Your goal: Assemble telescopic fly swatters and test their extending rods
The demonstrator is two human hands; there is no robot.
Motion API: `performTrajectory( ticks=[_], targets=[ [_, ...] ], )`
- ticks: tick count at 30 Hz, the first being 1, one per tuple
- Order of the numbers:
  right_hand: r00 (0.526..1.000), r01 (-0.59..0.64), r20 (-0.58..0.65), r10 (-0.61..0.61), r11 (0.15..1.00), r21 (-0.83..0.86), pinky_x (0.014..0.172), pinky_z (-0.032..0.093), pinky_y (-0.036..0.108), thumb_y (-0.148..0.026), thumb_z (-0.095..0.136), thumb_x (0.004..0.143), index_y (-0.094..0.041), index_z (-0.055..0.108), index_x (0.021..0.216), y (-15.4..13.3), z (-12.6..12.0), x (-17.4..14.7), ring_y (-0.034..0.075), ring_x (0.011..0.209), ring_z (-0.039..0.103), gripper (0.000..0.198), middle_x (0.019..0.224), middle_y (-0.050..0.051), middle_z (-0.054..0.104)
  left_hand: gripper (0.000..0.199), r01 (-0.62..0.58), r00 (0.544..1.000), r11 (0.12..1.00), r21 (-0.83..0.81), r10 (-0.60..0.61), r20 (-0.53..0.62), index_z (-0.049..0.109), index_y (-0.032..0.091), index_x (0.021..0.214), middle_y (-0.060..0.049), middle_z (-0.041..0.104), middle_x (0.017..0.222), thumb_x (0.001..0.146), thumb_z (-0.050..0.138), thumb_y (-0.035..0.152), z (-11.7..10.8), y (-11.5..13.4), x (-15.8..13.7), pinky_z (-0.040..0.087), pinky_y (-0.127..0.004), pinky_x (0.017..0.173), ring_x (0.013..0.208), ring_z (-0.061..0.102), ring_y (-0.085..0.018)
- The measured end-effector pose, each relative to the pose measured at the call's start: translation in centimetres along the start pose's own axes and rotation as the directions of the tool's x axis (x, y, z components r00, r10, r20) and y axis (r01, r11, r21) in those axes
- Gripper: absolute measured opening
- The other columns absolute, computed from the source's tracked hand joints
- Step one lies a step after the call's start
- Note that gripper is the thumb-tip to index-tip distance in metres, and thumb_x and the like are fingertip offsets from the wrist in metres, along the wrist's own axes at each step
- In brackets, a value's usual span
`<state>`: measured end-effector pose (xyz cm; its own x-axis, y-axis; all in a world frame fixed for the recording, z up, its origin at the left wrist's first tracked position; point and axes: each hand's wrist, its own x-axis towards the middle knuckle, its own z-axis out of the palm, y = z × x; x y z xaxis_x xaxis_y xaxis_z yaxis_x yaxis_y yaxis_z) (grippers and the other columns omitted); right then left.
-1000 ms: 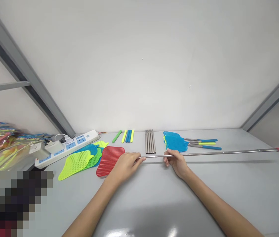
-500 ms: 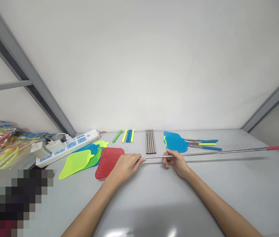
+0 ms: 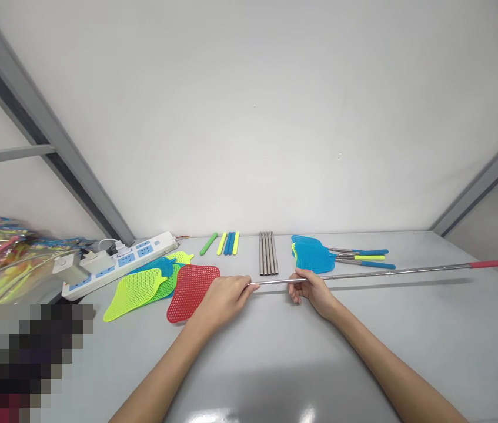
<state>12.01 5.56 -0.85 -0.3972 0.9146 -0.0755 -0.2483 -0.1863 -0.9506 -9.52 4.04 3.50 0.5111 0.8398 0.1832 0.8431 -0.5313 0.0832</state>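
Observation:
My left hand (image 3: 227, 296) is closed around the neck of a red perforated fly swatter head (image 3: 192, 291), and the joint with the rod is hidden under its fingers. From there a thin extended telescopic rod (image 3: 381, 274) runs right to a red grip (image 3: 491, 264). My right hand (image 3: 313, 292) pinches this rod between thumb and forefinger, a short way right of my left hand, its other fingers curled loosely below. Beyond the right hand lie blue and yellow-green fly swatters (image 3: 314, 258) with shortened rods and coloured grips.
Yellow-green, green and blue swatter heads (image 3: 133, 294) lie left of the red one, beside a white power strip (image 3: 119, 267) with plugs. Loose coloured grips (image 3: 230, 243) and several metal rods (image 3: 268, 254) line the back. Plastic-wrapped packs (image 3: 6, 252) sit far left.
The red grip end has shifted slightly left, and the rod's visible length is a little shorter. My right hand has moved very slightly left; my left hand stays nearly in place.

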Motion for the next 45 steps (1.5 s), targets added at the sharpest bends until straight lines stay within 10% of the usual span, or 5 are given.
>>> performTrajectory(
  ticks=[15, 45],
  targets=[
    [0.982, -0.148, 0.137, 0.132, 0.983, 0.108, 0.034, 0.021, 0.021, -0.042, 0.033, 0.076, -0.017, 0.032, 0.043, 0.0, 0.2, -0.5, 0.009, 0.035, 0.042, 0.042, 0.048, 0.002, 0.051, 0.041, 0.03, 0.999, 0.997, 0.067, -0.032, 0.029, 0.046, 0.018, 0.066, -0.002, 0.058, 0.062, 0.085, 0.018, 0.04, -0.1, 0.6, -0.1, 0.021, -0.025, 0.047, 0.055, 0.054, -0.014],
    [0.965, -0.12, 0.243, 0.095, 0.989, 0.089, 0.044, 0.031, 0.024, -0.041, 0.025, 0.08, -0.015, 0.04, 0.046, 0.4, 1.7, -0.7, 0.011, 0.041, 0.046, 0.045, 0.053, 0.005, 0.053, 0.038, -0.043, 0.998, 0.992, 0.117, 0.038, 0.043, 0.042, 0.018, 0.067, -0.001, 0.058, 0.061, 0.087, 0.014, 0.036, 0.6, 1.6, -0.3, 0.018, -0.026, 0.045, 0.053, 0.054, -0.015]
  ],
)
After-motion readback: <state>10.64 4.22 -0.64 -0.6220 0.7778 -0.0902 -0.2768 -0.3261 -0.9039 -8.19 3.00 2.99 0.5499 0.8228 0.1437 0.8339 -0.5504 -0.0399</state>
